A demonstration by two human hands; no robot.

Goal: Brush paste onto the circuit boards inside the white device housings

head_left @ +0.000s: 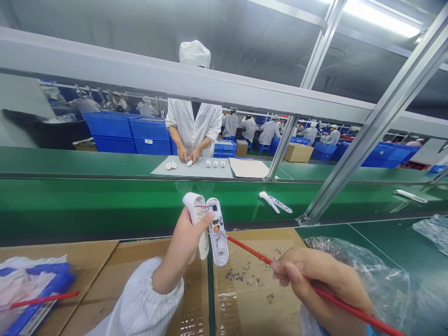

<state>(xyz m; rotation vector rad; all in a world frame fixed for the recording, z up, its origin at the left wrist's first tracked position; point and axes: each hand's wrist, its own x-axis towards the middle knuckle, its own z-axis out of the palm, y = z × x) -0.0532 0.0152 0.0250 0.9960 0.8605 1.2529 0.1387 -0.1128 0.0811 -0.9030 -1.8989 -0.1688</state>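
Observation:
My left hand [182, 235] grips an opened white device housing above the cardboard, its thumb pressed on the inner half. One half is a curved white shell [192, 201]; the other half [220, 251] faces up, showing a circuit board, dark chips and thin wires running to the shell. In my right hand [315, 275] is a slim red-handled brush [249, 248], held like a pen. Its silver ferrule and orange tip reach the board near my left thumb. Small shiny metal parts [234, 275] lie scattered on the cardboard below.
A green conveyor belt [105, 203] runs across, carrying an opened white housing [269, 203] and another white piece [410, 196]. Right lies a clear bag of metal parts [378, 270]; left, a blue tray [52, 291] with a red stick. A metal post [364, 126] slants up. A co-worker [194, 123] works opposite.

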